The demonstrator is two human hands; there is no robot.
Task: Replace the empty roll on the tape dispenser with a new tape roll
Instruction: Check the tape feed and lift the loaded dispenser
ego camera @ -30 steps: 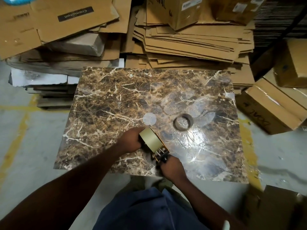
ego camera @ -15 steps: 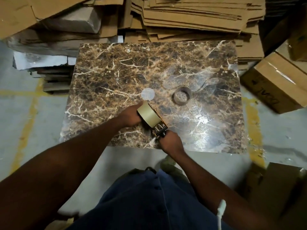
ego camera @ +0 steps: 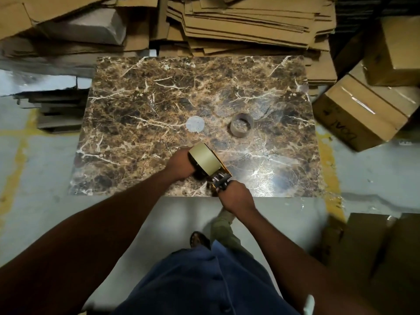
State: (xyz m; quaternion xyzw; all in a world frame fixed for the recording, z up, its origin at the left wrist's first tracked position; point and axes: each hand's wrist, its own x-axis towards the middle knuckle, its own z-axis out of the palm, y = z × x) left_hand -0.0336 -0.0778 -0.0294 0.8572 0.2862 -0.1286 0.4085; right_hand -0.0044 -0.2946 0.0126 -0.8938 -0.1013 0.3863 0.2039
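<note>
A full roll of tan tape [ego camera: 205, 159] sits on a yellow tape dispenser [ego camera: 221, 176] near the front edge of a brown marble slab [ego camera: 159, 98]. My left hand [ego camera: 180, 165] wraps the roll's left side. My right hand [ego camera: 236, 197] grips the dispenser's handle, which it hides. The empty cardboard core [ego camera: 242, 125] lies flat on the slab, to the upper right of the dispenser and apart from both hands.
A pale round spot [ego camera: 195, 124] marks the slab left of the core. Stacks of flattened cardboard [ego camera: 250, 21] crowd the far edge. Sealed cartons [ego camera: 361, 112] lean at the right. Grey floor with yellow lines [ego camera: 329, 160] surrounds the slab; my leg and foot are below.
The view has shifted a little over the slab. Both hands hold the roll and dispenser in much the same pose; the core has not moved.
</note>
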